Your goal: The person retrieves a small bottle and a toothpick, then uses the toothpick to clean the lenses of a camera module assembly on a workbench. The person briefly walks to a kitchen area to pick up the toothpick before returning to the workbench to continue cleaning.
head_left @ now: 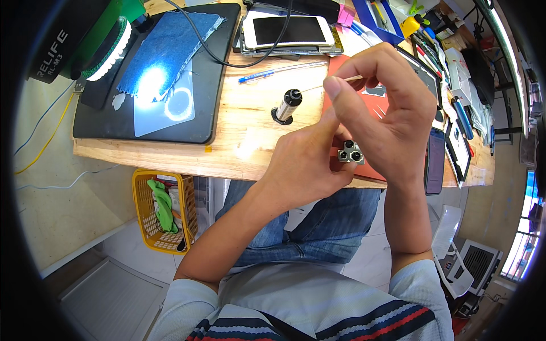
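Observation:
My left hand (298,162) is closed around a small silver camera module (343,159) with three round black lenses, held just past the bench's near edge. Between thumb and fingertips my right hand (392,111) pinches a thin, pale stick (311,89), slanted down to the left. The stick's far tip is at the black top of a small upright bottle (288,107) with a pale body and a dark round base. Whether that tip goes inside the top or only touches it is too small to tell. Part of the module is hidden by my fingers.
A red-orange mat (372,105) lies beneath my right hand. Beyond the bottle are a blue pen (267,74) and a white phone (287,31). On a black pad (196,128) lies denim cloth (170,45), beside a green-and-black lamp (91,40). A dark phone (435,162) is at the right edge.

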`<action>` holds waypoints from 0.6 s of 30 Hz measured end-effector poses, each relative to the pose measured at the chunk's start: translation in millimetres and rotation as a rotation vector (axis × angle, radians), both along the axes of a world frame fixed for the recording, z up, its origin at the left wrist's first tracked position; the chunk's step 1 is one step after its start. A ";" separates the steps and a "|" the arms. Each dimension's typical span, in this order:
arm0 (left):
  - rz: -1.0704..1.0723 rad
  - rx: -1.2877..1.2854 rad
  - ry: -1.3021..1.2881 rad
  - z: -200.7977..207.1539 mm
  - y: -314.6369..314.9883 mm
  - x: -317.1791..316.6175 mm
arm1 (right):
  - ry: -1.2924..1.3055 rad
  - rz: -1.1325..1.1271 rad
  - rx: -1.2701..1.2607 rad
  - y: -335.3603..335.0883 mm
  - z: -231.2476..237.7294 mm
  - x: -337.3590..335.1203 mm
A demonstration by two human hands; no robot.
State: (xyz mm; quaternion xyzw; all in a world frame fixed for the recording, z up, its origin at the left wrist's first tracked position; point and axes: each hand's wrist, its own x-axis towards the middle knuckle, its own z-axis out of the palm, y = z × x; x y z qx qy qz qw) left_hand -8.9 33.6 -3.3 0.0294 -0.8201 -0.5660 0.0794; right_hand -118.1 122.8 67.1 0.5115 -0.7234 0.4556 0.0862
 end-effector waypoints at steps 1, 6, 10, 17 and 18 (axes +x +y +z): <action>0.005 0.003 -0.004 0.4 0.2 0.1 | -0.012 0.004 -0.005 0.0 -0.4 -0.3; 0.007 0.015 -0.026 3.1 -0.1 0.5 | -0.050 0.002 -0.011 0.8 -0.9 -0.9; 0.006 0.015 -0.024 2.4 -0.2 0.4 | -0.044 0.001 -0.015 0.4 -1.7 -1.6; 0.012 -0.019 -0.036 0.8 0.3 0.9 | -0.063 -0.008 -0.003 -0.1 -3.1 0.3; 0.016 -0.014 -0.029 1.2 0.5 1.2 | -0.066 -0.006 -0.001 0.0 -3.3 0.0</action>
